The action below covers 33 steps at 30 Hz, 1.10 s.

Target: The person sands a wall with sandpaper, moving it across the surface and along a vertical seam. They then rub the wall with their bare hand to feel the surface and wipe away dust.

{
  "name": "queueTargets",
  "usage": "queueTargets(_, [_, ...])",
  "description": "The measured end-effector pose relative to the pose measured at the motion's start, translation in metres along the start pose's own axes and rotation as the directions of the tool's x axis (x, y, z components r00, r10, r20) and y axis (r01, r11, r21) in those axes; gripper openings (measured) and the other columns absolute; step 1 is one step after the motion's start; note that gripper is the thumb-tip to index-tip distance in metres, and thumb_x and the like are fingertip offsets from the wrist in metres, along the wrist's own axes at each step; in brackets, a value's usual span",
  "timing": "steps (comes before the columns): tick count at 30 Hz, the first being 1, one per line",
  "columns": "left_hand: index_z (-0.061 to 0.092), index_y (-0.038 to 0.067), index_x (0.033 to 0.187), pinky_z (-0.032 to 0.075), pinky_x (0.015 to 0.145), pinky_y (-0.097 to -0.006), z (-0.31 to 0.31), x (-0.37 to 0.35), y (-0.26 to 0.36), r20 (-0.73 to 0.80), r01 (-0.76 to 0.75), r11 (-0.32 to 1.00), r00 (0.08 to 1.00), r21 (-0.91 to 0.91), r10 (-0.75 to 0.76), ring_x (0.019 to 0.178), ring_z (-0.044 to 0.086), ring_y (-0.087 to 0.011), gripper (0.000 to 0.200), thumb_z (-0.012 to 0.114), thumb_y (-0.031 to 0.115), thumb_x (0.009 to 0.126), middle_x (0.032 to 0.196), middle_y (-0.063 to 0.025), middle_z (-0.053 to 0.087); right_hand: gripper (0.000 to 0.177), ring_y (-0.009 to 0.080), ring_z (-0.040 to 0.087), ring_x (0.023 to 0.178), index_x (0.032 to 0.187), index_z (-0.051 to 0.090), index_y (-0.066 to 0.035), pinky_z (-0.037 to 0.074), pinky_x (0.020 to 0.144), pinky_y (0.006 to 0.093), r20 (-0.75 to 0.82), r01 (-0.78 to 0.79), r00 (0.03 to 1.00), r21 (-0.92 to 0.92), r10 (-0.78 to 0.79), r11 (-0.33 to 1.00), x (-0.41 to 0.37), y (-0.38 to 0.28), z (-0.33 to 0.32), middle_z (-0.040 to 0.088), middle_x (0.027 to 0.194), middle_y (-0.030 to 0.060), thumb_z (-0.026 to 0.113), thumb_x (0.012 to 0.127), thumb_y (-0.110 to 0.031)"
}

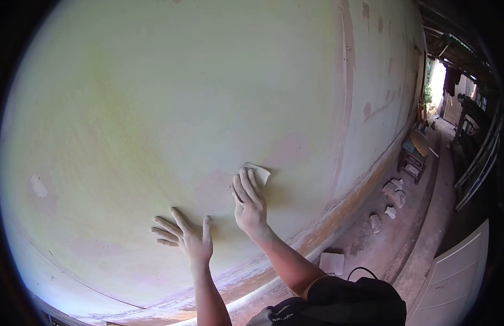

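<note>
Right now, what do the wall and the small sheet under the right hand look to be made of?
The wall looks like painted plaster or filler: matt, chalky, pale cream-green with pinkish patches. The sheet under the right hand looks like thin paper, perhaps sandpaper: pale, with one corner showing past the hand; grit cannot be seen.

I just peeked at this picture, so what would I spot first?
The huge pale wall with pinkish patches fills nearly the whole picture. Near its middle the right hand presses a small pale sheet flat against it, and the left hand lies spread open on the wall, lower left. Broken chunks lie on the ground by the wall's foot at the right.
</note>
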<state>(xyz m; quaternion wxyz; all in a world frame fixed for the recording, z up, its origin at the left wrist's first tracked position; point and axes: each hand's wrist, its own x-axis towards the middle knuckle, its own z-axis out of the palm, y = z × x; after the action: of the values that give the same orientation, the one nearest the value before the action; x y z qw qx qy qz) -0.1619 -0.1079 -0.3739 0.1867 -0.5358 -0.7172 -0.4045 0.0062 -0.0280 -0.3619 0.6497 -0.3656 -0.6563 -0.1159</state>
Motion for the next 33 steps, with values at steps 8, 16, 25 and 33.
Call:
queueTargets(8, [0.011,0.008,0.169,-0.014,0.117,-0.0744,-0.003,0.002,0.0,0.021,0.001,1.0,1.0,0.024,-0.001,0.153,-0.025,-0.056,0.116,0.071,0.066,0.088,0.171,-0.0303,-0.017,0.04,0.0454,0.035,0.152,0.139,0.056,0.015,0.03,0.126,0.0474,-0.334,-0.376,0.872,0.015,0.359,0.926,0.068,0.105,-0.049,0.044,0.159,0.0288,0.051,0.106,-0.007])
queueTargets(16, [0.008,0.008,0.169,-0.014,0.119,-0.072,-0.006,0.0,0.0,-0.003,0.002,0.999,1.0,0.033,-0.002,0.154,-0.026,-0.0532,0.12,0.073,0.067,0.086,0.171,-0.0299,-0.018,0.041,0.0424,0.049,0.144,0.13,0.071,-0.002,0.042,0.119,0.0537,0.054,0.118,0.992,-0.036,-0.116,0.992,0.007,0.035,-0.027,0.061,0.146,0.0162,0.07,0.089,0.003])
queueTargets(25, [0.008,0.008,0.169,-0.014,0.119,-0.0719,-0.004,0.001,0.003,-0.023,0.008,1.0,1.0,0.011,-0.008,0.154,-0.026,-0.0536,0.122,0.075,0.067,0.085,0.171,-0.0297,-0.018,0.04,0.0448,0.033,0.154,0.14,0.058,0.013,0.023,0.128,0.0517,-0.215,-0.349,0.909,0.074,0.357,0.934,0.044,0.07,-0.043,0.044,0.16,0.0264,0.053,0.105,-0.005])
queueTargets(33, [0.021,0.014,0.168,-0.01,0.122,-0.0697,-0.016,-0.003,-0.015,0.016,-0.054,0.996,0.998,0.067,0.053,0.158,-0.019,-0.0478,0.112,0.077,0.063,0.085,0.174,-0.0252,-0.009,0.04,0.0466,0.043,0.147,0.133,0.069,0.0,0.041,0.119,0.0514,-0.073,0.038,0.996,-0.057,-0.042,0.998,0.026,0.048,-0.036,0.059,0.149,0.019,0.065,0.094,0.005])
